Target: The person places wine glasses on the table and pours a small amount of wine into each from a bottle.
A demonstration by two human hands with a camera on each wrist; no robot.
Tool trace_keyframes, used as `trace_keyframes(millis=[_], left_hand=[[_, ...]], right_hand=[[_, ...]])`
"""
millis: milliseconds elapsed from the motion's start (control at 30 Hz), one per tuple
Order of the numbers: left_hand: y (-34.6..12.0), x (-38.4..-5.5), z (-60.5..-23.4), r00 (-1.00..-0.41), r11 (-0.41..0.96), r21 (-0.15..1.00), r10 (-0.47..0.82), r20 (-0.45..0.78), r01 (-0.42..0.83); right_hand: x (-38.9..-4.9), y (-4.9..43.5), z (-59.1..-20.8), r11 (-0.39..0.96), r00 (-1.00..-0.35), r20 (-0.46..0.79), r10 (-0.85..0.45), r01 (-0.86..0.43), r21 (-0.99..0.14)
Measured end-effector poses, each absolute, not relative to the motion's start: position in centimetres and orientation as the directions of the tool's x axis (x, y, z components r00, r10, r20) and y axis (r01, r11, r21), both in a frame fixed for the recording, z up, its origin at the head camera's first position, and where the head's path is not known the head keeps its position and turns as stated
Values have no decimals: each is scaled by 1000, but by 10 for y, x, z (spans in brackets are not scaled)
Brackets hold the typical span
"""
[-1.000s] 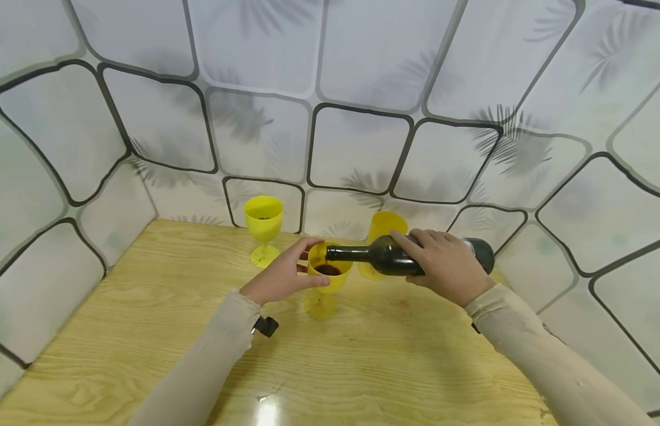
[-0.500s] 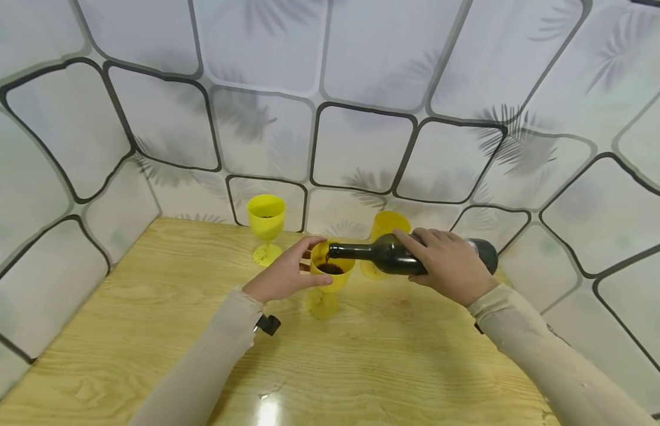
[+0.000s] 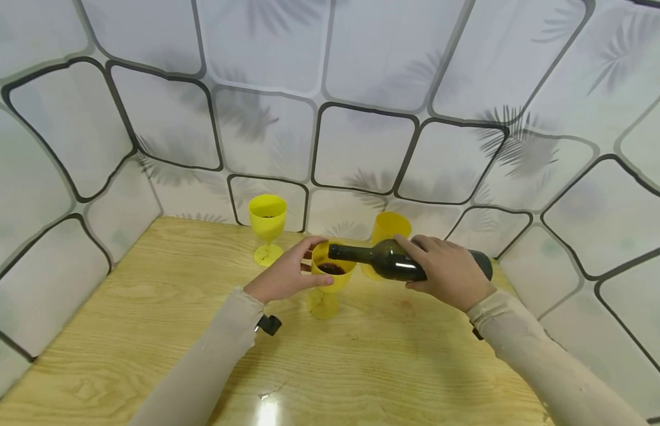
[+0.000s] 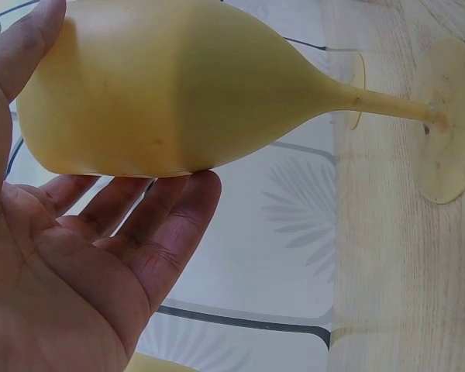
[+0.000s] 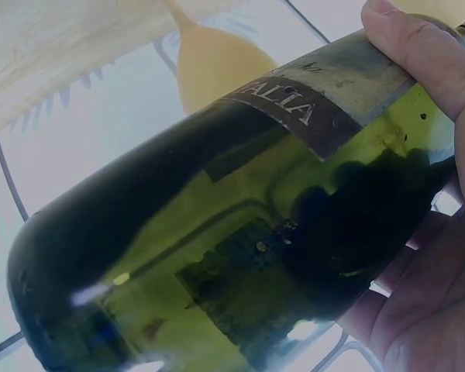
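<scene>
In the head view my left hand (image 3: 289, 271) holds the bowl of a yellow goblet (image 3: 341, 279), its foot on the table. Dark liquid lies in that goblet. The left wrist view shows thumb and fingers on opposite sides of the goblet's bowl (image 4: 178, 93), with the liquid's shadow through the wall. My right hand (image 3: 448, 272) grips a dark green wine bottle (image 3: 388, 260) round its body. Tilted nearly level, the bottle has its mouth over the goblet's rim. A torn label (image 5: 318, 108) and little visible liquid show on the bottle (image 5: 217, 225) in the right wrist view.
At the back left stands a second yellow goblet (image 3: 267, 220) with something dark inside. A third yellow goblet (image 3: 390, 225) is behind the bottle, partly hidden. Patterned covering (image 3: 367, 148) rises behind and beside the wooden table (image 3: 351, 373).
The bottle's base has dropped a little and its mouth tipped up slightly. A thin dark stream seen earlier at the mouth no longer shows. My left hand keeps its hold on the goblet.
</scene>
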State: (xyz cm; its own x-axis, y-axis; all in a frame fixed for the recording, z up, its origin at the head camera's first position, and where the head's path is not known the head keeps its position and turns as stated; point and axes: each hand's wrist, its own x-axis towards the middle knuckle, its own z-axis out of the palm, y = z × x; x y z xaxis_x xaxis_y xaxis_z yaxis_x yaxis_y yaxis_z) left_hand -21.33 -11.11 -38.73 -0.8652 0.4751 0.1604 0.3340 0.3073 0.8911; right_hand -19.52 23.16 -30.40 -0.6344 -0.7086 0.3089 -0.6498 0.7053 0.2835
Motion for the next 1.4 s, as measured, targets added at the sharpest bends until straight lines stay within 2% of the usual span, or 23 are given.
trace_keyframes(millis=[367, 733, 1033, 1200, 1400], left_hand=[[-111, -214, -387, -861, 285, 899, 482, 165, 332], [-110, -216, -388, -863, 298, 891, 474, 174, 343], [-110, -214, -387, -876, 333, 887, 461, 144, 321], [-110, -213, -387, -868, 316, 890, 472, 152, 328], [-111, -213, -388, -862, 310, 888, 481, 161, 339]], right_hand=[[-197, 226, -310, 723, -657, 305, -689, -649, 237], [-200, 222, -318, 752, -696, 298, -653, -644, 142], [-207, 222, -334, 760, -693, 374, -616, -648, 51], [-208, 224, -345, 771, -716, 406, -568, -635, -41], [-209, 231, -361, 800, -816, 401, -416, -538, -265]])
